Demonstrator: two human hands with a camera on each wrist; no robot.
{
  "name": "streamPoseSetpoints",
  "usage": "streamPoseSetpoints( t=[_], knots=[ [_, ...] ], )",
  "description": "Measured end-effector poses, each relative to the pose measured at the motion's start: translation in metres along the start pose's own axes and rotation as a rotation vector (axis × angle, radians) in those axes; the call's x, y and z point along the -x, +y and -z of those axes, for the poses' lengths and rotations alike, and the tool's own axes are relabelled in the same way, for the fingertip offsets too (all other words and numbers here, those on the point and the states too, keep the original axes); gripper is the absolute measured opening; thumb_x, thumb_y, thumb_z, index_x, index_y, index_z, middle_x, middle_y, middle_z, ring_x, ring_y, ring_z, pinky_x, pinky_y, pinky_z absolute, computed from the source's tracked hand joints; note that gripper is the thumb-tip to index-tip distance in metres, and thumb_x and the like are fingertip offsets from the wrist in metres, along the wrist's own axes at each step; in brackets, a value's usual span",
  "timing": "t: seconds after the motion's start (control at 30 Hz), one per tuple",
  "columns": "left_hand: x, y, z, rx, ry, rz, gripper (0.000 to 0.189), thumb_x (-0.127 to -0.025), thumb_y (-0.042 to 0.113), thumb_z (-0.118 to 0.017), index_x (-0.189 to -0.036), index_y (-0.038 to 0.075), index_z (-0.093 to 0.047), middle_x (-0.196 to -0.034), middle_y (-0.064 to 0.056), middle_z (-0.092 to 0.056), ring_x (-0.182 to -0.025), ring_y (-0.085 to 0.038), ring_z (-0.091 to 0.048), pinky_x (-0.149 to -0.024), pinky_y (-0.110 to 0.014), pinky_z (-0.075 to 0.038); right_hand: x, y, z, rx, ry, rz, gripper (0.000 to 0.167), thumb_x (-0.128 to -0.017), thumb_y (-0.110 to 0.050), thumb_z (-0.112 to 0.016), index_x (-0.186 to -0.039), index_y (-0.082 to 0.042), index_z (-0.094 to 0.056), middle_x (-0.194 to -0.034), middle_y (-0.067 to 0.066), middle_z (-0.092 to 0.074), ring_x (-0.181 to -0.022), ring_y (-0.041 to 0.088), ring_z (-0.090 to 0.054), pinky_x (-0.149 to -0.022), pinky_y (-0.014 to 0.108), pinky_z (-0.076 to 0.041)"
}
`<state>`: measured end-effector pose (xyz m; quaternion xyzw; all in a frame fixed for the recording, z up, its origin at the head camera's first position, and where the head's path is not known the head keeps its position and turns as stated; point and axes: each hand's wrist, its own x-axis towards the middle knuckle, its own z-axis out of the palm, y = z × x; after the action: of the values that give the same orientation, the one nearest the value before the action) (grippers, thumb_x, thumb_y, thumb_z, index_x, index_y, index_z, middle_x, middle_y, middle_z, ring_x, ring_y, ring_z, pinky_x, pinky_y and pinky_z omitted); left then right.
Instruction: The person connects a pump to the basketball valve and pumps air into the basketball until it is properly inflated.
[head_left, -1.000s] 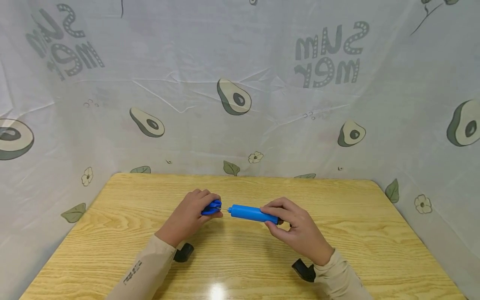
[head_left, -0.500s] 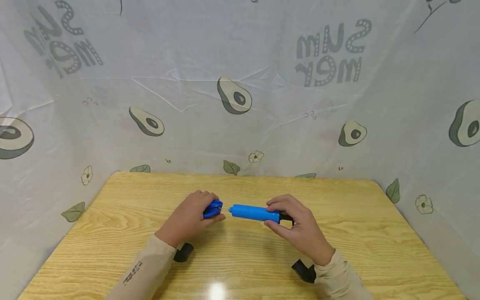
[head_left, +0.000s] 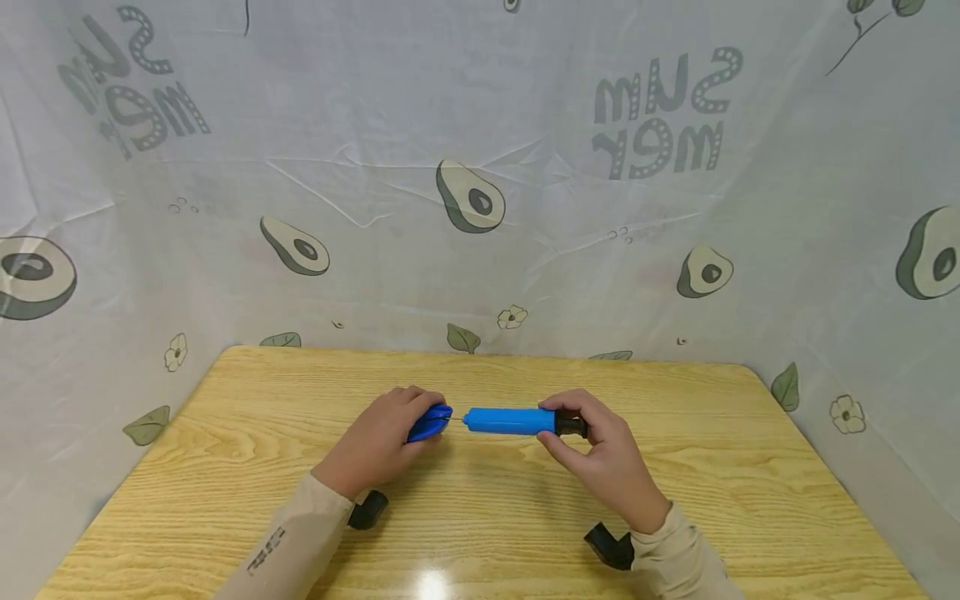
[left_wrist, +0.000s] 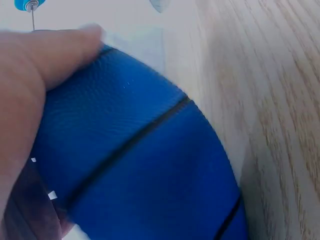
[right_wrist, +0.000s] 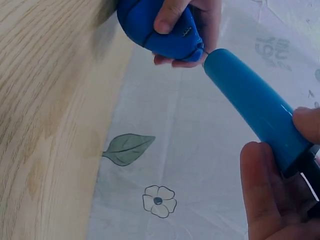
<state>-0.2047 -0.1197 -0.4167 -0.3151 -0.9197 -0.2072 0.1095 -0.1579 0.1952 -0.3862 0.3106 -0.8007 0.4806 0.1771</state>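
A soft, partly collapsed blue ball (head_left: 429,423) with black seams is gripped by my left hand (head_left: 381,440) left of centre. Seen from the left wrist, the thumb (left_wrist: 65,55) lies across the ball's surface. A thin needle (head_left: 457,419) bridges the ball and the nozzle of a light-blue hand pump (head_left: 506,421); in the right wrist view the needle's end is at the ball's pinched tip. My right hand (head_left: 606,458) pinches the rear of the pump barrel (right_wrist: 250,102) between thumb and fingers. Behind them the black pump handle (head_left: 572,426) shows, partly within the hand.
The wooden table (head_left: 480,517) extends under both hands. A pale sheet (head_left: 375,208) printed with avocados and leaves hangs behind and beside it. Black wrist mounts (head_left: 367,510) stick out below both forearms.
My right fingers have slid back along the pump barrel, and more of the black handle shows behind it. The pump sits more level. My left hand has shifted slightly right with the ball.
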Motion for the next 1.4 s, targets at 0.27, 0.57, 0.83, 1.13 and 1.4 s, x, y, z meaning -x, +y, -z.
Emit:
streamPoseSetpoints(
  t=[0.27, 0.57, 0.83, 1.13, 1.4],
  knots=[
    [-0.0001, 0.002, 0.0021, 0.012, -0.034, 0.045, 0.055, -0.099, 0.038, -0.071, -0.147, 0.017, -0.055, -0.132, -0.004, -0.066, -0.118, -0.024, -0.067, -0.097, -0.045, -0.058, -0.0003, 0.0019, 0.0004, -0.009, 0.021, -0.002, 0.036, -0.094, 0.006, -0.071, -0.126, -0.009, -0.062, -0.12, 0.01, -0.065, -0.096, 0.017, -0.067, -0.082, 0.023, -0.06],
    [0.0023, 0.0001, 0.0017, -0.056, 0.002, 0.007, 0.042, -0.099, 0.043, -0.069, -0.135, 0.022, -0.069, -0.121, 0.004, -0.071, -0.106, -0.017, -0.071, -0.087, -0.041, -0.062, -0.0001, 0.0069, -0.0001, 0.045, 0.003, -0.005, 0.038, -0.093, 0.006, -0.073, -0.125, -0.012, -0.062, -0.12, 0.006, -0.063, -0.097, 0.011, -0.067, -0.083, 0.021, -0.06],
    [0.0021, -0.0035, -0.0007, -0.023, 0.038, -0.032, 0.036, -0.104, 0.035, -0.064, -0.138, 0.023, -0.067, -0.12, 0.004, -0.067, -0.108, -0.016, -0.067, -0.088, -0.038, -0.061, -0.0001, 0.0058, -0.0003, 0.08, 0.02, -0.015, 0.035, -0.094, 0.004, -0.073, -0.124, -0.011, -0.062, -0.119, 0.003, -0.063, -0.095, 0.011, -0.065, -0.082, 0.021, -0.059],
    [0.0023, -0.0049, 0.0015, -0.054, 0.122, -0.115, 0.032, -0.099, 0.027, -0.073, -0.13, 0.02, -0.071, -0.119, 0.003, -0.068, -0.109, -0.017, -0.068, -0.09, -0.037, -0.061, -0.0009, 0.0036, -0.0001, 0.096, 0.033, 0.017, 0.035, -0.092, 0.008, -0.073, -0.122, -0.006, -0.062, -0.119, 0.002, -0.062, -0.092, 0.011, -0.059, -0.083, 0.02, -0.056],
    [-0.0011, -0.0047, 0.0054, -0.062, 0.235, -0.171, 0.036, -0.089, 0.025, -0.084, -0.124, 0.02, -0.074, -0.115, 0.003, -0.073, -0.108, -0.018, -0.068, -0.096, -0.041, -0.059, 0.0014, 0.0019, -0.0007, 0.164, 0.031, 0.04, 0.039, -0.089, 0.006, -0.076, -0.12, -0.013, -0.063, -0.119, 0.001, -0.063, -0.093, 0.009, -0.057, -0.081, 0.018, -0.053]
  ],
)
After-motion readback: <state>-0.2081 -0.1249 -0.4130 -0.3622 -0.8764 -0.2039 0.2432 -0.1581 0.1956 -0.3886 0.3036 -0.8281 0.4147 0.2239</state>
